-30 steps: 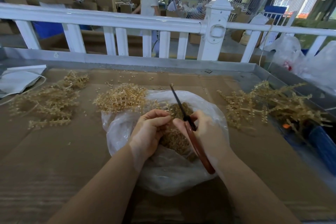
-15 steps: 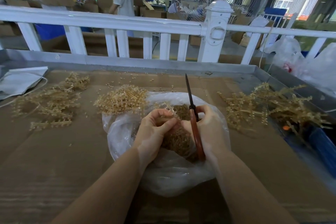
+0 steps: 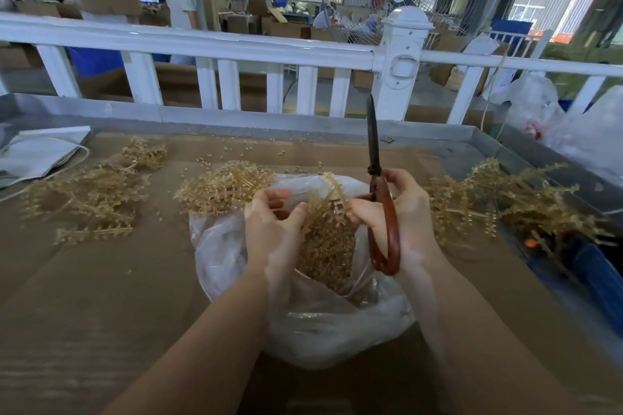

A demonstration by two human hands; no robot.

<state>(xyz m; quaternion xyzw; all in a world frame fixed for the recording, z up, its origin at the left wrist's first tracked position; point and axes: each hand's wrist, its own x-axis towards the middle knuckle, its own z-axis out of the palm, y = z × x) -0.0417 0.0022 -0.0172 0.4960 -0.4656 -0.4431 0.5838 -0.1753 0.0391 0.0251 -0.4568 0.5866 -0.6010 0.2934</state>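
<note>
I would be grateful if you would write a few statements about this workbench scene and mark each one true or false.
1. The right hand holds the scissors with the blades pointing up. True.
2. The scissor blades are spread wide apart. False: they lie shut together.
3. A clear plastic bag lies beneath both hands. True.
4. The left hand rests flat on the table. False: it holds sprigs over the bag.
5. The fence behind the table is black. False: it is white.
</note>
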